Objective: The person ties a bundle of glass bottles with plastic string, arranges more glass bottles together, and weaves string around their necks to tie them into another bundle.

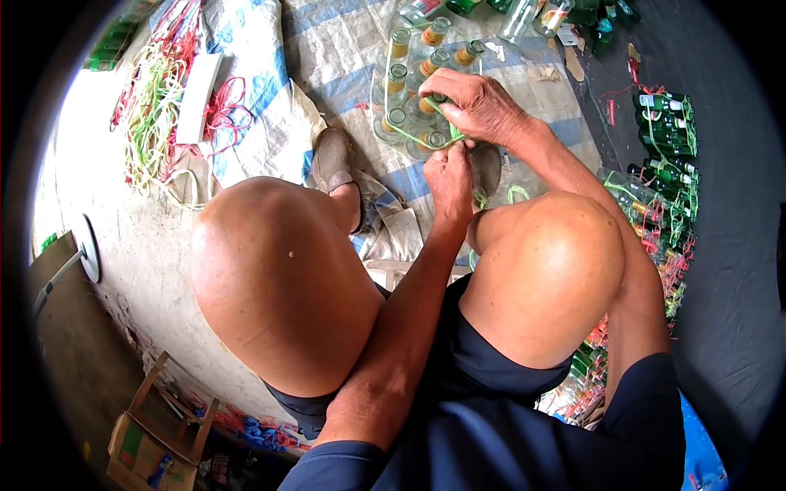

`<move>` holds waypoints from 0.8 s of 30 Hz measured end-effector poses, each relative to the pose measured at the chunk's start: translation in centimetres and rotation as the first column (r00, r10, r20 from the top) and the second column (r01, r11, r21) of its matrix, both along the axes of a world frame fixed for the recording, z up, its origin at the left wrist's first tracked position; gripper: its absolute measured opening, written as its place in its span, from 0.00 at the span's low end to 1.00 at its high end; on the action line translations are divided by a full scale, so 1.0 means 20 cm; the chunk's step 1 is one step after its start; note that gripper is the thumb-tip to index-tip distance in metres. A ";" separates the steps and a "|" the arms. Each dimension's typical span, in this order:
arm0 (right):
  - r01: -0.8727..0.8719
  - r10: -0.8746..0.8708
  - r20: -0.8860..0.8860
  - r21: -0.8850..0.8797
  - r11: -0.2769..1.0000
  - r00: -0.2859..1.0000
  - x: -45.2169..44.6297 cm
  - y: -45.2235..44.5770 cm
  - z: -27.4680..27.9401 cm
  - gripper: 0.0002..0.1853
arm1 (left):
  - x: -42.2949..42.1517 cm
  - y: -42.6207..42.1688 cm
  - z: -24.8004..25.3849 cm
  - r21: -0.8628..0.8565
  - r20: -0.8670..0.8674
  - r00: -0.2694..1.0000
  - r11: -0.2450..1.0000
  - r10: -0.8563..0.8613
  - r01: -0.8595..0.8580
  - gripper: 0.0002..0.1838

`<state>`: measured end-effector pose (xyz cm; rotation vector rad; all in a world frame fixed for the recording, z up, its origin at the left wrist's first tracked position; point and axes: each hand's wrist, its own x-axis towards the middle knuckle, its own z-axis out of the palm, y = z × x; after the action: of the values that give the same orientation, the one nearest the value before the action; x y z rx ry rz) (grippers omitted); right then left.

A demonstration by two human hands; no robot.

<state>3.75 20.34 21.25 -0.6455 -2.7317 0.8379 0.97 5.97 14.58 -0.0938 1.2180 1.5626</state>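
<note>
Several clear glass bottles (396, 82) stand upright in a tight group on the striped sheet, some with orange-yellow neck labels. Green plastic twine (409, 137) runs around the near side of this group. Low at the near corner of the bottles, my left hand (449, 178) is closed, its fingertips pinching the twine. Just above it and over the bottle necks, my right hand (476, 100) bends its fingers around another stretch of the same twine. The ends of the twine between the two hands are partly hidden.
Red and green loose strands (160, 106) lie on the left beside a white block (199, 98). Tied green bottles (665, 131) line the right side. Loose bottles (520, 18) stand at the top. A wooden chair (164, 417) is at lower left.
</note>
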 end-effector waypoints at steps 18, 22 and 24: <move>-0.109 0.102 -0.080 -0.088 0.990 0.992 -0.02 0.06 -0.05 0.19 | 0.00 -0.02 -0.18 0.116 -0.408 0.909 0.983 -0.087 0.146 0.11; -0.072 0.063 -0.079 -0.116 0.991 0.995 -0.02 0.06 -0.06 0.19 | -0.01 -0.02 -0.19 0.110 -0.408 0.906 0.979 -0.112 0.171 0.11; -0.066 0.062 -0.029 -0.133 0.989 0.998 -0.02 0.07 -0.06 0.19 | -0.01 -0.02 -0.19 0.099 -0.467 0.874 0.975 -0.132 0.200 0.10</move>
<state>3.28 21.67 20.01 -0.5709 -2.7048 1.0441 0.77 5.60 10.74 0.4923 1.4254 1.5609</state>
